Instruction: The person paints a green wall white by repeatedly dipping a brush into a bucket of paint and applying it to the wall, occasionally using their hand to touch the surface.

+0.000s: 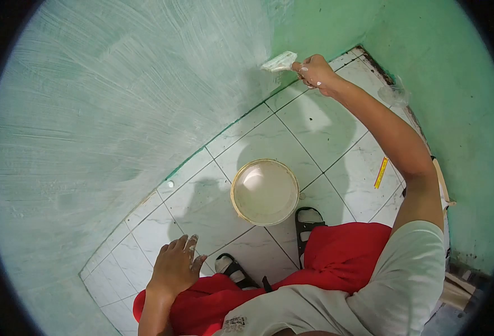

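Observation:
My right hand, spotted with white paint, is closed round the handle of a paintbrush. The brush's whitened bristles are at the lower part of the wall, where streaky white paint meets bare green. My left hand hangs over my left knee, fingers apart and paint-smeared, holding nothing. Between the wall and my feet stands a round bucket with a yellowish rim, and white paint shows inside it. Both hands are away from the bucket.
White tiles cover the floor. A yellow strip lies right of the bucket, and crumpled clear plastic sits by the green right wall. My sandalled feet are close to the bucket. Wooden pieces lie at lower right.

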`<act>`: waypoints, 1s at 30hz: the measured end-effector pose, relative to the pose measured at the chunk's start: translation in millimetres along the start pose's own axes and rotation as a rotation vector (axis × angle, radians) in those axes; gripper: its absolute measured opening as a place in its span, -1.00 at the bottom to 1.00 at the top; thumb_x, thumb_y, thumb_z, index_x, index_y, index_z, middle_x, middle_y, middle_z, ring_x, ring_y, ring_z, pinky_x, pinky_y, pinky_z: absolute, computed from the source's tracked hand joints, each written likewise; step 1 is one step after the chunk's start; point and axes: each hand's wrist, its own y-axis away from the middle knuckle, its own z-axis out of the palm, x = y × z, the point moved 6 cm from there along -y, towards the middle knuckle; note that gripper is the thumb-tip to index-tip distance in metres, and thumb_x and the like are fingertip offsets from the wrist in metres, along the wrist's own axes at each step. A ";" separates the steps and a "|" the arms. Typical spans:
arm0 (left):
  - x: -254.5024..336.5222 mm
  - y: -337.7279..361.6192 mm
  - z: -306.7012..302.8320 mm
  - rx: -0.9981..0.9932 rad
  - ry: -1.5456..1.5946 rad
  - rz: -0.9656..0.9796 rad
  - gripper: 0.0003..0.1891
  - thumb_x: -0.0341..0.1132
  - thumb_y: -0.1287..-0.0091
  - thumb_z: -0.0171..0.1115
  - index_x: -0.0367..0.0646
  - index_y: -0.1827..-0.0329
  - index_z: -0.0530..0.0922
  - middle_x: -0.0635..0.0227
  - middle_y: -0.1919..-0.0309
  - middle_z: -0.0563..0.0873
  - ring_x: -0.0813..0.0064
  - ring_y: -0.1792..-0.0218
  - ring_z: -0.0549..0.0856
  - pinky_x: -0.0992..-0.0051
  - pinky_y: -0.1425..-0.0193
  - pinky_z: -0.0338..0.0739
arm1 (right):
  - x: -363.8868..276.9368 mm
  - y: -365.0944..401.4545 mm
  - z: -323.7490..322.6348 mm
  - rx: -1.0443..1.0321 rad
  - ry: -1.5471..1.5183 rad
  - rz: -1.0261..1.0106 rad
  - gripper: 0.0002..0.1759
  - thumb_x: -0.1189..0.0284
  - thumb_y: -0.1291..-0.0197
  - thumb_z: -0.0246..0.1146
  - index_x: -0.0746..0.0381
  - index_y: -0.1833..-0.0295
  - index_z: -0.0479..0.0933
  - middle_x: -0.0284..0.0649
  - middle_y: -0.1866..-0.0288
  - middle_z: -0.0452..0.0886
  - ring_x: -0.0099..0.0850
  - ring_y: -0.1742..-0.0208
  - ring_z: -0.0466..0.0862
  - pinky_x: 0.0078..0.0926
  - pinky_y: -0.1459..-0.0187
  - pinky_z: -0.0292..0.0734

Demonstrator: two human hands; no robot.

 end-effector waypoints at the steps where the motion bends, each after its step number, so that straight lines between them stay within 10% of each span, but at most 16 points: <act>1: -0.7 -1.3 -1.1 -0.024 -0.003 -0.005 -0.43 -0.06 -0.51 0.17 -0.35 -0.40 0.47 -0.06 -0.34 0.58 0.00 -0.35 0.56 0.15 -0.44 0.41 | -3.2 5.4 -2.6 -0.003 0.010 -0.020 -0.69 0.41 -0.18 0.37 0.24 0.50 0.41 -0.26 0.56 0.51 -0.53 0.68 0.36 -0.46 0.69 0.15; 15: -3.7 11.1 2.6 0.022 0.049 -0.085 -0.43 -0.12 -0.46 0.24 -0.37 -0.39 0.47 -0.08 -0.25 0.62 0.01 -0.28 0.60 0.14 -0.38 0.45 | 178.3 -26.9 18.3 -0.013 0.086 0.231 -0.74 0.35 -0.23 0.32 0.30 0.37 0.48 -0.24 0.52 0.56 -0.52 0.69 0.41 -0.46 0.69 0.23; 30: -3.2 -5.9 11.1 -0.041 0.081 -0.182 -0.45 -0.13 -0.47 0.26 -0.31 -0.39 0.48 -0.04 -0.29 0.61 -0.01 -0.29 0.61 0.17 -0.41 0.46 | 201.6 -60.8 42.3 -0.059 0.023 0.289 -0.72 0.36 -0.23 0.34 0.28 0.42 0.46 -0.24 0.54 0.53 -0.52 0.69 0.41 -0.47 0.68 0.21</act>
